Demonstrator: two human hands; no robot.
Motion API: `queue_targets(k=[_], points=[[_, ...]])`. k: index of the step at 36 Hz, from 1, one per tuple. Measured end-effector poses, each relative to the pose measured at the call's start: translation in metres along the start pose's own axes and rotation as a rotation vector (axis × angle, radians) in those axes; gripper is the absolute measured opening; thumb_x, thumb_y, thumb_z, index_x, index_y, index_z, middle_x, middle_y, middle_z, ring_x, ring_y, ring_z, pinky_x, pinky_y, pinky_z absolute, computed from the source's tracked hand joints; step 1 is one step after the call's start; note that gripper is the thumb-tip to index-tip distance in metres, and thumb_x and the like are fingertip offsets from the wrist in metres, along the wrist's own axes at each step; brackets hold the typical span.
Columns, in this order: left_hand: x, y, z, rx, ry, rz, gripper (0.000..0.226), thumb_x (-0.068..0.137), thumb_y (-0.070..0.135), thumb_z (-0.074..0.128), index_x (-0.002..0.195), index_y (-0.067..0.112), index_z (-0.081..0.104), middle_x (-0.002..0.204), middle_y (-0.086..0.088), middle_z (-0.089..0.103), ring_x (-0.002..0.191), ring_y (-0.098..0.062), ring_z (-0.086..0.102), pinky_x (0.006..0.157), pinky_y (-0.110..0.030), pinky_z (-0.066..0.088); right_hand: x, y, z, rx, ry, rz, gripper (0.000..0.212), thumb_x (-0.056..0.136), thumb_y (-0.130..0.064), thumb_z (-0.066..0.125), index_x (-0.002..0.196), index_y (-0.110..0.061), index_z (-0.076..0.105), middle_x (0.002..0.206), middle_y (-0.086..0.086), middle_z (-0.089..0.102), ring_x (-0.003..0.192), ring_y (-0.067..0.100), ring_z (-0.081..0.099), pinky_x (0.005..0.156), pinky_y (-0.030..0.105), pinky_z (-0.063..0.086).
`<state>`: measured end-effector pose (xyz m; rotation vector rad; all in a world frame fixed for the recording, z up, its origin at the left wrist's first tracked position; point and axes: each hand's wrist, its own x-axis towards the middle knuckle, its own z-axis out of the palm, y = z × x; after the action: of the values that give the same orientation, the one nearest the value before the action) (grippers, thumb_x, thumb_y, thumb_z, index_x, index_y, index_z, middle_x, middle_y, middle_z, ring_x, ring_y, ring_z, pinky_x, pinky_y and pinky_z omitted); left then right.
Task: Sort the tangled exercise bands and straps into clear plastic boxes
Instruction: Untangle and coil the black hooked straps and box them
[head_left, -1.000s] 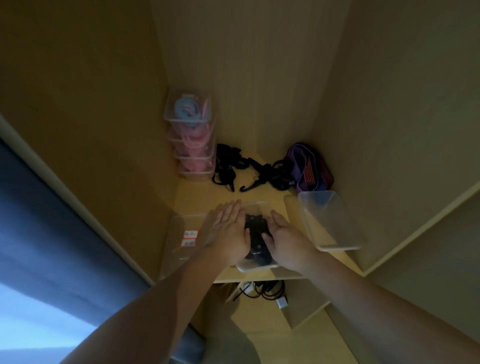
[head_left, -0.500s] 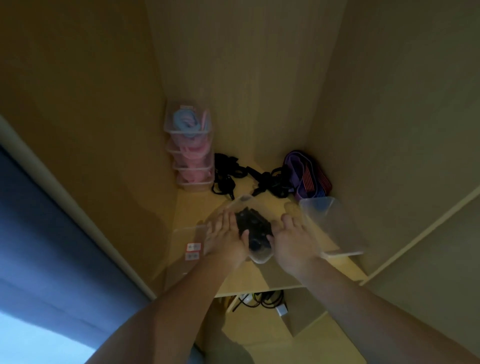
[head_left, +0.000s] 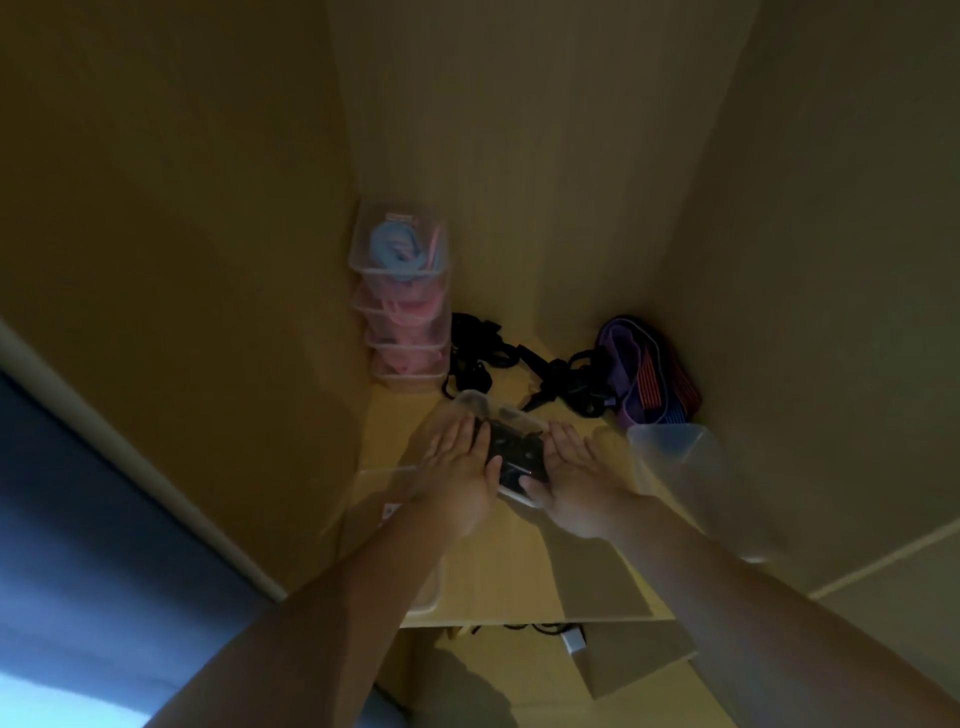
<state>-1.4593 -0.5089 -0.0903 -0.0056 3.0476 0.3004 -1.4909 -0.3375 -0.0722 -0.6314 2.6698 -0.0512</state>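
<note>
Right of the stack of filled boxes (head_left: 402, 312) and nearer to us, we've got the small clear box (head_left: 511, 486) pressed between both palms, black strap (head_left: 514, 457) coiled inside it.

Head view:
- Grip: left hand (head_left: 457, 467) flat on the box's left wall, right hand (head_left: 576, 478) flat on its right wall. Fingers are straight on both hands and not curled round anything. It's a two-sided squeeze, which probably suits thin, slick walls with no handle.
- The box looks tilted, far end up. We can't tell whether it's off the shelf (head_left: 519, 571), or whether it has a lid.
- The stack sits in the back-left corner, likely to keep finished boxes out of the working area. Its top box holds blue and pink bands, the lower ones pink.
- The black tangle (head_left: 566, 382) lies just right of the stack's base, still unsorted.
- The purple band (head_left: 644, 374) is further right of the stack, in the far corner.
- The empty box (head_left: 675, 457) is well right of the stack, nearer to us. We'd guess it's staged for the purple band.
- The flat clear piece (head_left: 374, 493) in front of the stack could be a lid or a tray; we can't tell which.
</note>
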Motion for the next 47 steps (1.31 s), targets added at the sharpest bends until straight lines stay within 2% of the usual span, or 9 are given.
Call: queue_targets(k=[15, 19, 23, 28, 34, 39, 42, 45, 47], points=[[0.015, -0.002, 0.004, -0.042, 0.106, -0.32, 0.058, 0.102, 0.042, 0.015, 0.154, 0.016, 0.011, 0.161, -0.008, 0.009, 0.148, -0.021, 0.006, 0.118, -0.033, -0.001, 0.075, 0.017, -0.042, -0.211, -0.096, -0.306, 0.078, 0.098, -0.059, 0.016, 0.151, -0.011, -0.014, 0.158, 0.003, -0.024, 0.144, 0.015, -0.024, 0.119, 0.039, -0.01], [0.014, -0.011, 0.004, -0.066, 0.125, -0.392, 0.081, 0.086, 0.053, -0.009, 0.153, 0.015, 0.016, 0.161, -0.009, 0.013, 0.147, -0.023, 0.009, 0.118, -0.036, 0.005, 0.088, 0.005, -0.038, -0.194, -0.043, -0.332, 0.074, 0.099, -0.056, 0.014, 0.152, -0.011, -0.012, 0.158, 0.004, -0.022, 0.145, 0.014, -0.021, 0.12, 0.036, -0.01], [0.01, -0.027, 0.002, -0.037, 0.114, -0.452, 0.058, 0.101, 0.043, 0.014, 0.154, 0.019, 0.01, 0.162, -0.006, 0.008, 0.148, -0.022, 0.006, 0.12, -0.036, 0.005, 0.093, -0.013, -0.035, -0.165, -0.012, -0.343, 0.069, 0.101, -0.051, 0.015, 0.153, -0.011, -0.008, 0.159, 0.003, -0.02, 0.146, 0.014, -0.018, 0.118, 0.032, -0.01], [0.007, -0.033, -0.011, -0.035, 0.078, -0.471, 0.057, 0.103, 0.04, 0.016, 0.154, 0.018, 0.006, 0.162, -0.008, 0.006, 0.148, -0.024, 0.006, 0.119, -0.034, 0.003, 0.1, -0.029, -0.041, -0.236, -0.022, -0.329, 0.068, 0.102, -0.051, 0.014, 0.153, -0.011, -0.006, 0.16, 0.003, -0.017, 0.147, 0.016, -0.015, 0.119, 0.037, -0.006], [0.005, -0.034, -0.016, -0.023, 0.084, -0.461, 0.058, 0.103, 0.04, 0.018, 0.155, 0.016, 0.009, 0.161, -0.01, 0.008, 0.148, -0.024, 0.007, 0.118, -0.034, 0.002, 0.094, -0.03, -0.042, -0.184, 0.047, -0.284, 0.071, 0.1, -0.055, 0.019, 0.154, -0.014, -0.001, 0.162, 0.005, -0.008, 0.149, 0.02, -0.004, 0.12, 0.039, -0.001], [0.002, -0.038, -0.019, -0.005, 0.111, -0.44, 0.058, 0.103, 0.039, 0.021, 0.153, 0.012, 0.015, 0.159, -0.014, 0.016, 0.146, -0.028, 0.014, 0.118, -0.036, 0.004, 0.059, -0.006, -0.047, 0.013, 0.192, -0.178, 0.063, 0.102, -0.045, 0.023, 0.153, -0.011, 0.009, 0.158, 0.01, 0.019, 0.144, 0.026, 0.02, 0.118, 0.037, 0.017], [-0.001, -0.028, -0.022, -0.004, 0.211, -0.335, 0.053, 0.101, 0.036, 0.025, 0.149, 0.012, 0.03, 0.156, -0.014, 0.026, 0.143, -0.028, 0.022, 0.117, -0.035, 0.01, 0.025, 0.024, -0.044, 0.116, 0.246, -0.078, 0.056, 0.103, -0.036, 0.032, 0.152, -0.012, 0.018, 0.155, 0.007, 0.028, 0.137, 0.026, 0.035, 0.108, 0.034, 0.034], [0.001, -0.011, -0.019, -0.11, 0.26, -0.171, 0.048, 0.099, 0.029, 0.033, 0.141, 0.008, 0.044, 0.149, -0.013, 0.039, 0.139, -0.028, 0.031, 0.117, -0.033, 0.015, -0.007, 0.052, -0.032, 0.152, 0.268, -0.003, 0.053, 0.102, -0.031, 0.037, 0.151, -0.013, 0.025, 0.153, 0.006, 0.032, 0.134, 0.022, 0.041, 0.103, 0.032, 0.041], [0.001, 0.004, -0.015, -0.192, 0.263, -0.066, 0.047, 0.097, 0.024, 0.038, 0.14, 0.005, 0.045, 0.146, -0.013, 0.043, 0.138, -0.028, 0.034, 0.117, -0.033, 0.018, -0.029, 0.067, -0.023, 0.142, 0.298, 0.011, 0.053, 0.102, -0.032, 0.038, 0.15, -0.014, 0.027, 0.15, 0.006, 0.037, 0.111, 0.016, 0.058, 0.08, 0.02, 0.049]])
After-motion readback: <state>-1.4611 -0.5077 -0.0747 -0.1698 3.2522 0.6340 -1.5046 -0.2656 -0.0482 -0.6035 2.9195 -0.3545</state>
